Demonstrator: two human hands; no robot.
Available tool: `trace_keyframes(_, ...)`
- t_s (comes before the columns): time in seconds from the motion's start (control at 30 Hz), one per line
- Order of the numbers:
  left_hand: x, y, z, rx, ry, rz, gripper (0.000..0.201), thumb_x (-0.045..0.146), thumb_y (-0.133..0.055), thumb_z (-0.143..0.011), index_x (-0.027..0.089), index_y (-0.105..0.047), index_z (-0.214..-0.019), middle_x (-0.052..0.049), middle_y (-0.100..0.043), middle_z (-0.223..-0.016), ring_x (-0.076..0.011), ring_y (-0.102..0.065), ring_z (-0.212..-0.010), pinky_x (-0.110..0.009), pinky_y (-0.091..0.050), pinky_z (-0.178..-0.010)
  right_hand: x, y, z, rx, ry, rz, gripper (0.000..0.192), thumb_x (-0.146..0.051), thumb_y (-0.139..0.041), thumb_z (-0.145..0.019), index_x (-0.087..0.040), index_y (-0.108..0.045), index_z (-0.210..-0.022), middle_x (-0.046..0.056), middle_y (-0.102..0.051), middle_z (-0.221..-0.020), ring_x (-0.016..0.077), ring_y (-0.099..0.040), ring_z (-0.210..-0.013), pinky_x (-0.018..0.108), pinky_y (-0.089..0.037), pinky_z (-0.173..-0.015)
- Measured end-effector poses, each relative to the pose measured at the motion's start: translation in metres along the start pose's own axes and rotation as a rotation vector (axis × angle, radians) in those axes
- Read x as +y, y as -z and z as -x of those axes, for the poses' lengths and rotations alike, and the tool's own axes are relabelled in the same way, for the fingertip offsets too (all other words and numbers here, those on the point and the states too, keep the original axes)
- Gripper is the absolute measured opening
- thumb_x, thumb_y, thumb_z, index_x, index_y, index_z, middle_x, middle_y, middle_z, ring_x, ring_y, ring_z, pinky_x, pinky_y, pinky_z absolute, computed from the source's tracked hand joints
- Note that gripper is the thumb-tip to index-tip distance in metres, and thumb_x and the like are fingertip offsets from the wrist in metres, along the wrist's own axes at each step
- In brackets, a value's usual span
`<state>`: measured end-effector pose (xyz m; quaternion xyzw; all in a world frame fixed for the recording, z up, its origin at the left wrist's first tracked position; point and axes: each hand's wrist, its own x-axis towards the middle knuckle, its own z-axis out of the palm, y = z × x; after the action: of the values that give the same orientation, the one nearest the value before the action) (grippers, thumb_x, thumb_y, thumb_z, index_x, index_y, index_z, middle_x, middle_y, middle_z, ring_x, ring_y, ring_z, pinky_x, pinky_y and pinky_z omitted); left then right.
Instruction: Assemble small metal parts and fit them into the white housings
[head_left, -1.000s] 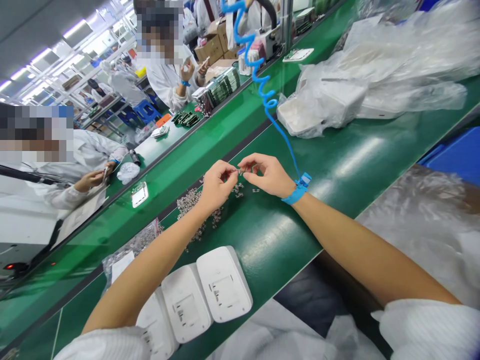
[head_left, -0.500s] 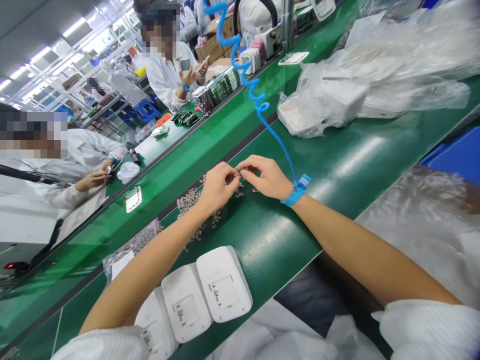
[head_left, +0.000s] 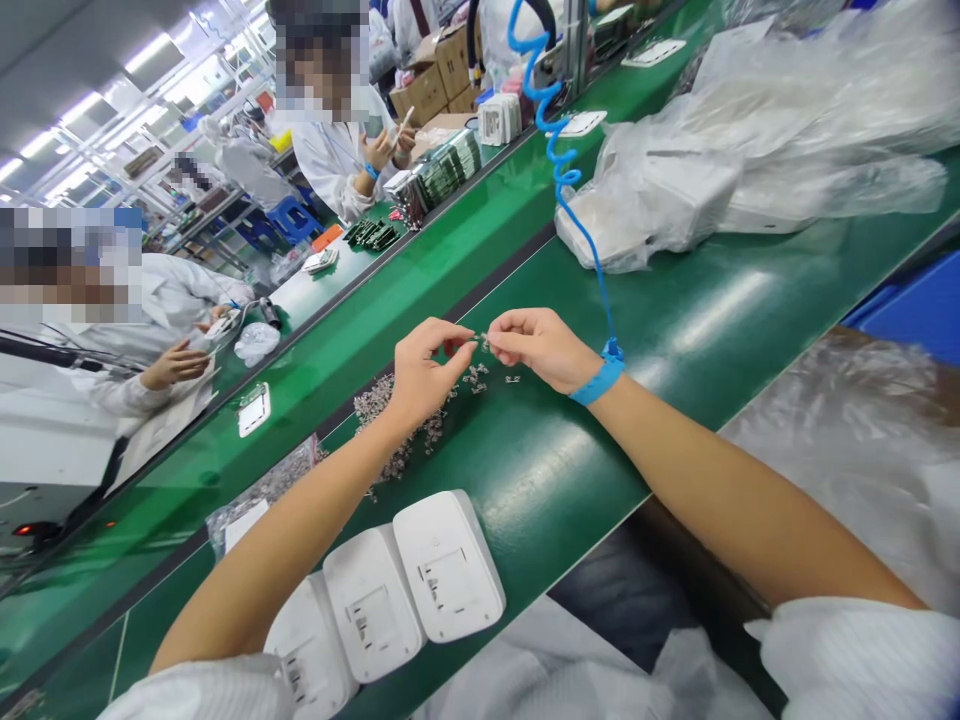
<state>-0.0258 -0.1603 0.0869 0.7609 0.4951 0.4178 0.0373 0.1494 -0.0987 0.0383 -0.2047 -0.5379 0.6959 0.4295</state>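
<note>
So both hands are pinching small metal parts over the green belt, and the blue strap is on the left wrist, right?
Not quite: in the head view the blue strap is on the right wrist. The left hand and right hand do pinch small metal parts over the green belt.

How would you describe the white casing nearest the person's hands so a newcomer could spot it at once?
Start at the green belt running across the picture, then look at its near edge below the left forearm, where three white casings lie side by side. The one meant is the rightmost casing: it lies fully in view on top of the row, overlapping its neighbour, with nothing covering it.
</note>
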Motion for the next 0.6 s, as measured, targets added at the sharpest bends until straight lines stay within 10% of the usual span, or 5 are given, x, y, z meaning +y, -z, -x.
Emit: trace_keyframes(0.6,-0.0018,0.0083,-0.0026,-0.137,-0.180,0.125,0.010,0.014,-0.066,-0.088,0.021,-0.072,-0.083,-0.003,-0.076,-0.089,-0.0135,-0.071,-0.083,-0.027,-0.056,-0.074,0.0088,0.0004,-0.0015,0.042,0.071,-0.068,0.033,-0.042,-0.090,-0.062,-0.019,-0.075,-0.080,0.002,-0.069,-0.074,0.0129,-0.060,-0.066,0.030,-0.052,-0.063)
